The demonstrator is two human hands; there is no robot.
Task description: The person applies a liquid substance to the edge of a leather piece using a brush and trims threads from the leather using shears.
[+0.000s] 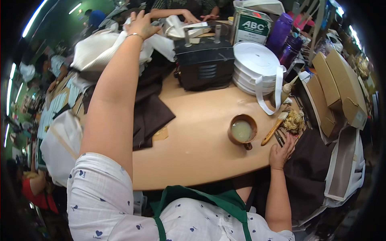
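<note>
My left arm stretches far forward, and my left hand, fingers spread, is over white cloth piled at the far left. Whether its fingertips press on the cloth I cannot make out. Fingers extended, my right hand lies at the table's right edge beside a slim dark metal tool. Just beyond are a wooden-handled brush and a crumpled yellowish wad. A brown mug of cloudy pale liquid stands to the left of that hand. Dark brown cloth lies under my left arm.
A black box-shaped machine stands at the back, next to stacked white strap rolls. Behind these are a green-and-white can and purple bottles. Cardboard boxes and dark cloth border the right. Another person's hands are across the table.
</note>
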